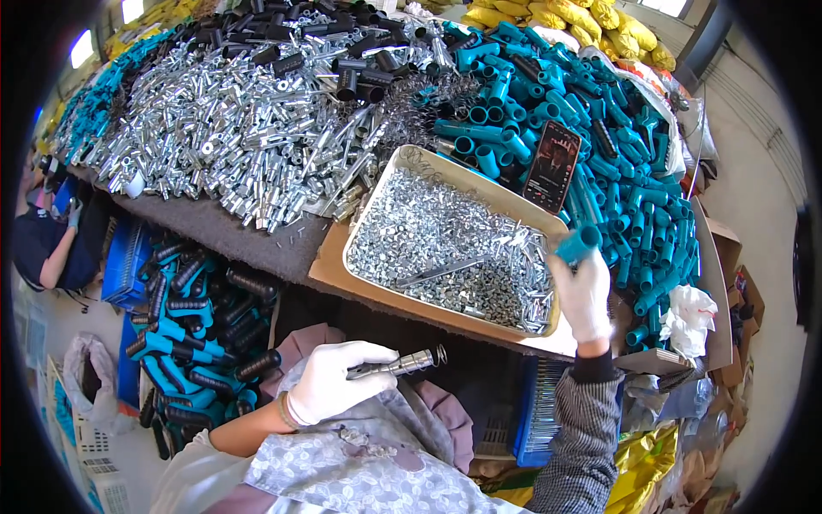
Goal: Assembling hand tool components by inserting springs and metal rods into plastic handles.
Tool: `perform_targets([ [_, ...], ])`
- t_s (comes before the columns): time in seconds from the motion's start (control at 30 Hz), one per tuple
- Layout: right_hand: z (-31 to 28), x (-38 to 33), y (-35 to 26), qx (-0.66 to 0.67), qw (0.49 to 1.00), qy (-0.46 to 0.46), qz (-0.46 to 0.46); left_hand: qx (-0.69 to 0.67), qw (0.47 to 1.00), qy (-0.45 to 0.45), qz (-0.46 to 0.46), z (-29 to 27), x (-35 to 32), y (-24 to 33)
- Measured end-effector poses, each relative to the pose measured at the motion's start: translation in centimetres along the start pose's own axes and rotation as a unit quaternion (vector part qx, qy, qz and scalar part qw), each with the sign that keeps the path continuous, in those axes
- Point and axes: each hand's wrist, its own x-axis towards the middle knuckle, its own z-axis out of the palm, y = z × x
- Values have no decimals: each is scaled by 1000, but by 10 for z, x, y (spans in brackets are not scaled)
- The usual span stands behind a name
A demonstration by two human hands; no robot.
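Metal shaft (402, 365), with a coil spring (441, 355) at its tip, sits gripped in the gloved left hand (342, 381), over the lap; the gloved right hand (585, 295) grips a teal tube (579, 245) by the right end of the tray (492, 196) on the worktop (248, 244).

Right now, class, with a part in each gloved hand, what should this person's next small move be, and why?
Probably bring the teal tube in the right hand toward the metal cylinder in the left hand. The parts are apart; the tube looks hollow, and the cylinder's end with the coil spring sticks out free of the fingers, so they might fit together.
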Motion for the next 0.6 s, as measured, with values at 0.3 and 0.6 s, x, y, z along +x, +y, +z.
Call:
perform_targets([
  [0.3, 34, 118, 36, -254, 944, 23, -211, 38, 999, 9, 10, -1, 0, 2],
  [0.6, -5, 107, -24, -20, 995, 48, -82, 79, 995, 25, 56, -21, 8, 1],
])
